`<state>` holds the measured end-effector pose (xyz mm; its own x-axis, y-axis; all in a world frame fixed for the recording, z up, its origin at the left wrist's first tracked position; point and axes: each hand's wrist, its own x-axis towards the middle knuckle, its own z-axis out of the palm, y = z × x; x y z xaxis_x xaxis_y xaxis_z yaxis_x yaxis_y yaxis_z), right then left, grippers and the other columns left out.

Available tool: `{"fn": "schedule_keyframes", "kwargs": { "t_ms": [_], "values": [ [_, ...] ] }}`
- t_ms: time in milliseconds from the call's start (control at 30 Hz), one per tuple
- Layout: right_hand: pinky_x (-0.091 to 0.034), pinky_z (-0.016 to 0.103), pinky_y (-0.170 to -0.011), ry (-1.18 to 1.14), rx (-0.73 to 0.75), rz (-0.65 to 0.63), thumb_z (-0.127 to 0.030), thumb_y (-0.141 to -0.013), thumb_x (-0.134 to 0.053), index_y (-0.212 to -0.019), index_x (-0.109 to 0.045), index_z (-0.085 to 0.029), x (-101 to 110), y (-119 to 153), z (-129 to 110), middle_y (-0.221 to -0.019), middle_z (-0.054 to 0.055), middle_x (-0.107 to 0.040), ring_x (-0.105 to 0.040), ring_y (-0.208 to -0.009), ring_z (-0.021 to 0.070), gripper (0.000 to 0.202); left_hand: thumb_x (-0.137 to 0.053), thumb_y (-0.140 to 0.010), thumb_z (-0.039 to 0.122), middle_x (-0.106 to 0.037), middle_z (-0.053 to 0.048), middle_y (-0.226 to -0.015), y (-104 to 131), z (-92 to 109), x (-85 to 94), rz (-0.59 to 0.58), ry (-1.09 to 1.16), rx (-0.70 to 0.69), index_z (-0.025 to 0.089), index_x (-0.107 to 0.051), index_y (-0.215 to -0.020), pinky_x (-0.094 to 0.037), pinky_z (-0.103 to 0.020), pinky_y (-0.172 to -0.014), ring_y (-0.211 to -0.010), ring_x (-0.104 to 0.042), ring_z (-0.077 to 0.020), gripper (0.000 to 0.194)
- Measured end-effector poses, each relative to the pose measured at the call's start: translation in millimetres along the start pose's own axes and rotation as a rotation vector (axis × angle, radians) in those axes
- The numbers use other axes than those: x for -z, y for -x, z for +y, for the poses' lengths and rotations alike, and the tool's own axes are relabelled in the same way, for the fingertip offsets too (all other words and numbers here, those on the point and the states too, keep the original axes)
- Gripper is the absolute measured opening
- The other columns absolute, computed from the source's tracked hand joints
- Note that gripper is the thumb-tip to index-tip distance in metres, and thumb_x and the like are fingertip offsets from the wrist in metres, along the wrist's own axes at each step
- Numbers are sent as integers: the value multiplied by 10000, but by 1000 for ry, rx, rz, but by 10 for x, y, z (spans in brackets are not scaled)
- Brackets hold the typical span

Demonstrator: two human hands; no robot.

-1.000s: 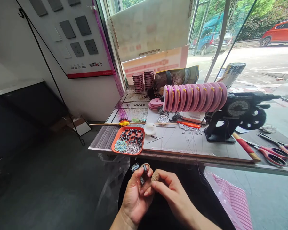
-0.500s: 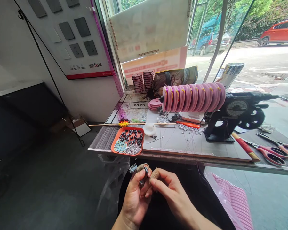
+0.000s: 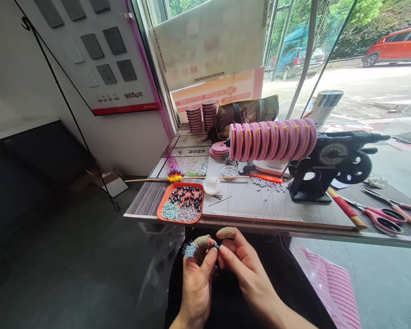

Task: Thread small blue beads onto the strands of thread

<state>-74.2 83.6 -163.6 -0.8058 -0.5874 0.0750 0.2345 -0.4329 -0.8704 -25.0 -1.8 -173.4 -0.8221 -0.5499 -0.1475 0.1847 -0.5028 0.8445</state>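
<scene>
Pinching dark piece (image 3: 215, 246), left hand (image 3: 197, 284) upright, right hand (image 3: 248, 267) slanted inward.

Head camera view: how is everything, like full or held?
Small dark shiny piece: held.
Bare left hand: pinching it.
Bare right hand: curled, fingertips beside it.
Shallow square orange tray: filled with small pieces.
Small round white bowl: full.
Pink round discs: lined up on the black metal machine.
Pink-handled metal scissors: lying flat.

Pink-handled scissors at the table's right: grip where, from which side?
Probably by the pink handles, coming over the near edge of the table: the loops lie toward that edge, while the blades point away, leftward.
</scene>
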Motion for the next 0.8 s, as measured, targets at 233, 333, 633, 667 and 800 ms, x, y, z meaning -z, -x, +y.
{"fn": "schedule_keyframes", "kwargs": {
  "t_ms": [233, 333, 633, 667, 800],
  "values": [
    [-443, 224, -684, 150, 85, 48, -344, -845, -553, -1008, -507, -243, 42, 17, 17, -756, -21, -525, -519, -719, 121, 198, -756, -659, 277, -578, 38, -626, 1, -16, 69, -22, -137, -13, 204, -702, -821, -388, -130, -500, -519, -452, -40, 186],
    [-445, 212, -639, 217, 116, 49, -312, -848, -542, -1025, -496, -236, 58, 35, 45, -755, -20, -527, -516, -698, 117, 198, -756, -653, 304, -548, 51, -627, -35, 49, 59, 7, -123, -20, 202, -693, -866, -336, -121, -436, -462, -377, -17, 244],
    [-452, 225, -617, 731, 198, -43, -205, -846, -465, -1040, -491, -208, 250, 14, 10, -786, 9, -574, -552, -667, 124, 196, -734, -677, 300, -552, 35, -582, -53, 217, 28, 61, -358, -148, 170, -680, -718, -317, -154, -416, -460, -364, -38, 146],
    [-453, 234, -625, 818, 198, -62, -189, -836, -466, -1060, -485, -207, 281, 7, -2, -810, 17, -587, -560, -671, 128, 226, -739, -668, 316, -550, 31, -585, -45, 233, 20, 80, -365, -135, 162, -682, -718, -295, -154, -402, -455, -343, -34, 171],
    [-453, 259, -668, 958, 199, -171, -181, -816, -505, -1052, -502, -201, 319, -4, -4, -873, 37, -604, -567, -734, 150, 237, -753, -640, 357, -495, 43, -554, -32, 272, -21, 82, -354, -78, 142, -668, -696, -266, -159, -407, -455, -291, -28, 238]
  ]
}}
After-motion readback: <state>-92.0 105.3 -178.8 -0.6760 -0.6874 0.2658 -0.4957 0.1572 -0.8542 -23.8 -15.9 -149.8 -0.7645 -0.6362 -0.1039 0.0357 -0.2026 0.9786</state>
